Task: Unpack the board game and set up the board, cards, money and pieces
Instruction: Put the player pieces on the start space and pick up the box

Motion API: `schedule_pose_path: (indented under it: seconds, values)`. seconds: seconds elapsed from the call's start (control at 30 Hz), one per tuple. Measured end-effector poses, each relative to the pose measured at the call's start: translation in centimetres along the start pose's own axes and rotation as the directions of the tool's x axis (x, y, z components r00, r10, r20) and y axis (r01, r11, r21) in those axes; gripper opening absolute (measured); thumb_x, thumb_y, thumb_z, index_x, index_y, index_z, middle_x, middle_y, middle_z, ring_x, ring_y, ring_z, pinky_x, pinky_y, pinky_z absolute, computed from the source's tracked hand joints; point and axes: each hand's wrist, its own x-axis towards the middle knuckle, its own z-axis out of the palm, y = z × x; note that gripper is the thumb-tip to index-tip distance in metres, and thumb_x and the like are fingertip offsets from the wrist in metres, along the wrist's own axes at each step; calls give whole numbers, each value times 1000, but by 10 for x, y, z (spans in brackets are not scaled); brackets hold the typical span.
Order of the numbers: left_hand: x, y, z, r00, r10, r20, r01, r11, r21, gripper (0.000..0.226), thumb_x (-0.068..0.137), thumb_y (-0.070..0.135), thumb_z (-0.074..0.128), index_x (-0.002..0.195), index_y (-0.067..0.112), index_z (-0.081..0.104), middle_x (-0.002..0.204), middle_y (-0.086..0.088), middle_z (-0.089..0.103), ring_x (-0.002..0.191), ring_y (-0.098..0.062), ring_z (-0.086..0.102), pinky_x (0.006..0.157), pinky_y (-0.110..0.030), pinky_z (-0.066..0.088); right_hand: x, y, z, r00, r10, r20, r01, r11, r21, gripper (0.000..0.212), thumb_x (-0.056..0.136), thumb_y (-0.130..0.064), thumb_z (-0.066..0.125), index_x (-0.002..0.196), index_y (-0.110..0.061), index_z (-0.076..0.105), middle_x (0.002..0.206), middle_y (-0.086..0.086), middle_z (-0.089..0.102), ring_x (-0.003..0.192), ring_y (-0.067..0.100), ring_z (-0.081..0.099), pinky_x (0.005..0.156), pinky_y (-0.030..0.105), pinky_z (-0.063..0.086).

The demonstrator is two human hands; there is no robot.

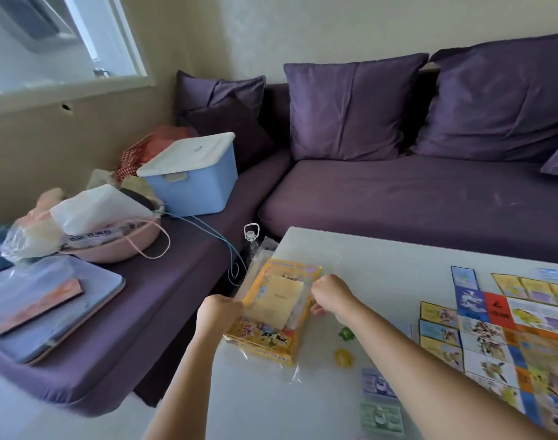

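So you're mid-unpack: your left hand (220, 312) and right hand (331, 296) look curled, pinching the wrap (290, 373) around the box (271, 339) between your fingers. Next I'd pull the contents out and set them by the board (525, 344), off to your fingers' right.

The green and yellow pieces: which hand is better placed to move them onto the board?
Probably the right. The right hand, at the right edge of the yellow box, is close to the green piece and yellow piece, and the board lies on that side. The left hand grips the box's left edge.
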Motion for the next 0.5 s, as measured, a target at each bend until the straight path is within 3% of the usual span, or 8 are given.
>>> schedule_pose_path:
  seconds: [0.07, 0.13, 0.17, 0.23, 0.33, 0.4, 0.5]
  values:
    - [5, -6, -6, 996, 28, -79, -30, 999, -30, 15, 76, 14, 60, 64, 16, 52, 64, -6, 46, 63, -17, 39, 58, -29, 30, 6, 1, 1, 991, -96, -93, 84, 989, -124, 33, 90, -2, 39, 118, -3, 56, 117, 10, 62, 101, 25, 63, 85, 30, 50]
    - [6, -10, -15, 987, 26, -158, -42, 994, -99, 20, 78, 13, 59, 59, 13, 56, 62, -8, 57, 62, -19, 46, 60, -30, 39, 11, 0, 2, 971, -214, -107, 182, 951, -250, 30, 88, 0, 46, 116, -5, 57, 132, 5, 54, 120, 22, 52, 93, 25, 42]
    - [6, -11, -19, 983, 15, -182, -43, 988, -151, 20, 80, 13, 59, 60, 12, 60, 65, -9, 65, 62, -21, 52, 63, -33, 46, 13, -2, 4, 961, -266, -77, 230, 922, -312, 34, 88, -5, 53, 121, -7, 55, 134, 5, 52, 123, 22, 49, 95, 25, 41]
    - [3, -12, -29, 977, -22, -210, -42, 955, -293, 13, 85, 14, 59, 73, 12, 64, 71, -7, 70, 62, -21, 58, 73, -39, 54, 17, -7, 11, 943, -329, 46, 318, 854, -412, 61, 84, -26, 70, 137, -8, 44, 140, 7, 45, 130, 22, 41, 102, 28, 35]
    - [-3, -17, -41, 968, -69, -242, -57, 875, -481, 10, 89, 8, 55, 81, 4, 60, 68, -5, 60, 53, -11, 58, 60, -28, 55, 18, -18, 25, 912, -315, 262, 409, 715, -566, 104, 68, -53, 79, 146, -8, 27, 150, 8, 33, 138, 25, 30, 110, 34, 27]
    - [-5, -26, -45, 966, -82, -245, -77, 814, -576, 9, 89, 6, 53, 81, 3, 56, 66, -6, 51, 50, -7, 57, 55, -22, 53, 20, -20, 31, 897, -293, 331, 441, 631, -638, 115, 64, -56, 79, 150, -9, 19, 153, 10, 27, 140, 27, 25, 113, 37, 25]
    - [-11, -37, -49, 961, -133, -242, -76, 714, -696, 8, 88, 6, 54, 80, 9, 56, 67, -4, 48, 55, -6, 55, 62, -24, 51, 23, -24, 33, 903, -233, 360, 426, 583, -692, 114, 62, -55, 81, 149, -12, 22, 152, 10, 25, 140, 30, 23, 112, 44, 27]
